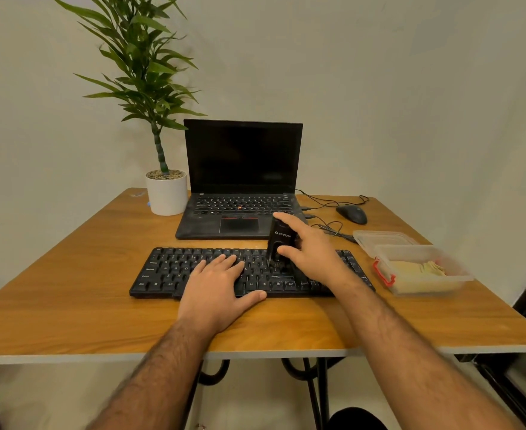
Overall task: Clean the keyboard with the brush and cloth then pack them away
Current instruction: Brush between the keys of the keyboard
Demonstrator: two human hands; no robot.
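**A:** Where was the keyboard (246, 271)?

**B:** Centre of the frame, lying flat on the wooden table (69, 293), just below the open laptop (240, 181).

**A:** Left hand (215, 293)?

**B:** Flat on the keys, left of centre. Fingers straight and relaxed, thumb out along the keyboard's near edge. It gripped nothing.

**A:** Right hand (311, 252)?

**B:** Wrapped around the black brush (278, 243), right of centre. Index finger lay over the top, thumb on the near side. The brush stood upright, bristle end down on the keys.

**A:** Cloth?

**B:** Something yellowish sat inside the clear container (417, 268) at mid-right; couldn't tell if it was the cloth. Its lid (383, 238) lay just behind it.

**A:** Anything else?

**B:** Mouse (351, 214) with its cable, upper right of the table. Potted plant (162, 150) upper left, beside the laptop.
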